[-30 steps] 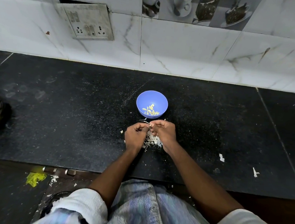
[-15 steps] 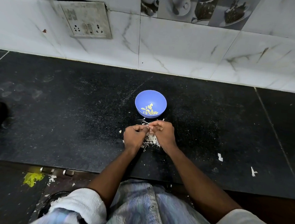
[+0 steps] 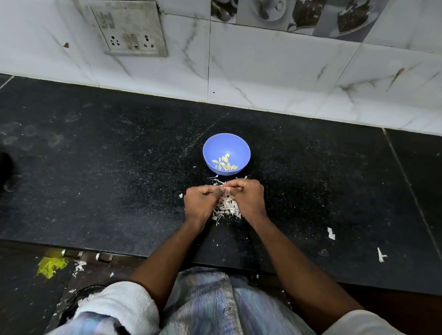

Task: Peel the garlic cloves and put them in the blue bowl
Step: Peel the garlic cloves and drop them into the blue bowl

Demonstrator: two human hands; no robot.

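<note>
Both hands curled tight, left hand (image 3: pixel 202 200) and right hand (image 3: pixel 246 195) pinching one garlic clove (image 3: pixel 224 190) between their fingertips above the peel pile (image 3: pixel 226 209), the blue bowl (image 3: pixel 226 153) waiting just beyond, nearer the right.

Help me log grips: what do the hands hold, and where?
Both the left hand and right hand pinch a small garlic clove between fingertips; which part cannot be told.
</note>
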